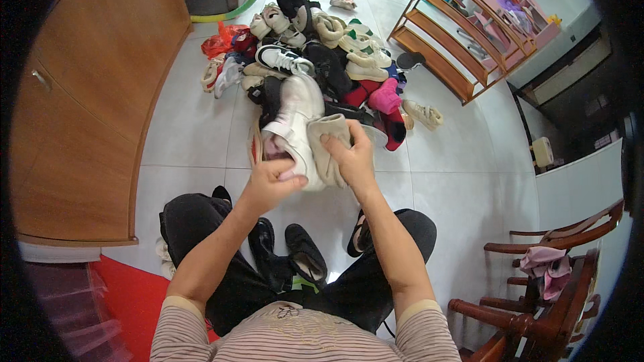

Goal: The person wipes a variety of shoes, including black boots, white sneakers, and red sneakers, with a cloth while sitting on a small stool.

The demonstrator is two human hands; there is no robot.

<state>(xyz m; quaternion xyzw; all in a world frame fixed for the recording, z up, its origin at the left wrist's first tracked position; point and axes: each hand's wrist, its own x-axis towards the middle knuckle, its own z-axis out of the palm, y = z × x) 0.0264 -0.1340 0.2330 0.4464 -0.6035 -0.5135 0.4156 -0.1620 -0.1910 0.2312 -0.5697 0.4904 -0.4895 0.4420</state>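
Observation:
My left hand [274, 183] grips a white shoe [302, 105] by its opening, with the toe pointing away from me; a pinkish lining shows inside. In my right hand [354, 156] is a folded beige cloth [329, 148], pressed against the shoe's side. Both are held above the near edge of a large heap of shoes. In that heap lie a black-and-white sneaker [284, 60], a bright pink cloth item [386, 96] and several pale shoes. On the floor between my legs rest a black leather shoe [262, 241] and a black slipper [306, 251].
A wooden cabinet [90, 110] runs along the left. A slatted wooden rack [443, 45] stands at the far right, and a wooden chair [558, 246] at the near right. One beige sneaker [423, 113] lies right of the heap; a red plastic bag [217, 42] sits at its left.

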